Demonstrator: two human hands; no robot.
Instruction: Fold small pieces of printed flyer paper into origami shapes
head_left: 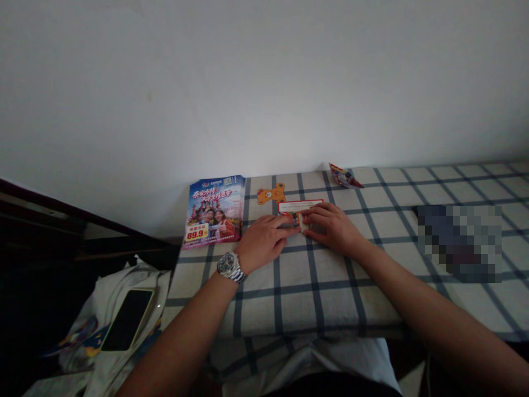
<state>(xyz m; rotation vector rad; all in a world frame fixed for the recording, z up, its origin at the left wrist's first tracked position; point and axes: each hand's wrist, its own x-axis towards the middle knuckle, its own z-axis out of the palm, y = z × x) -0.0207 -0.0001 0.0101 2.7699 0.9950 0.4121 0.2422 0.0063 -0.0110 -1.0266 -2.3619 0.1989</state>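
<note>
Hands: two, left hand [261, 241] and right hand [334, 228]
Leaflet stack [212, 212]: one, its sheets too tightly piled to count
Red-edged paper [300, 207]: one, layers unclear
Folded leaflet [344, 177]: one
Bear figure [271, 194]: one
Wristwatch [227, 266]: one
Phone [127, 320]: one
Checked cloth [295, 300]: one
Pixelated patch [457, 242]: one, contents uncountable
</note>
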